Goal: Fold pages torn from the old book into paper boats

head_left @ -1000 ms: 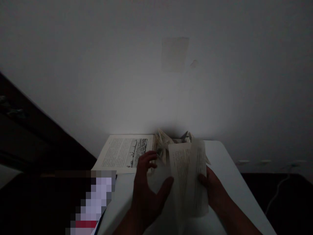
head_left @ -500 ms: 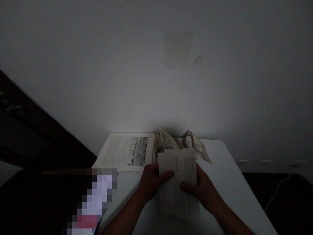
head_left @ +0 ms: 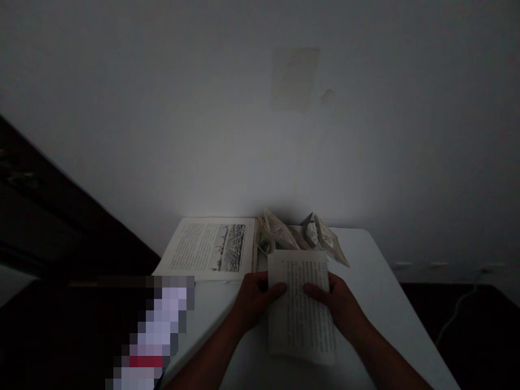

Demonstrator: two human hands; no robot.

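Paper (head_left: pixel 300 330), printed, held over middle of white tabletop (head_left: pixel 382 314); may be several sheets, too dim to tell. Left hand (head_left: pixel 252 299) pinches its left edge, right hand (head_left: pixel 341 303) its right, thumbs (head_left: pixel 277 292) on top. Folded paper pieces (head_left: pixel 332 242) just beyond; illustrated book (head_left: pixel 195 248) at far left; wall (head_left: pixel 203 135) behind.

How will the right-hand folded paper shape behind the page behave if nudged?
The folded paper shape looks thin-walled, so probably light and easily shoved. Its raised, pointed folds would likely crumple under pressure. Being angular, it should slide along the table rather than roll.
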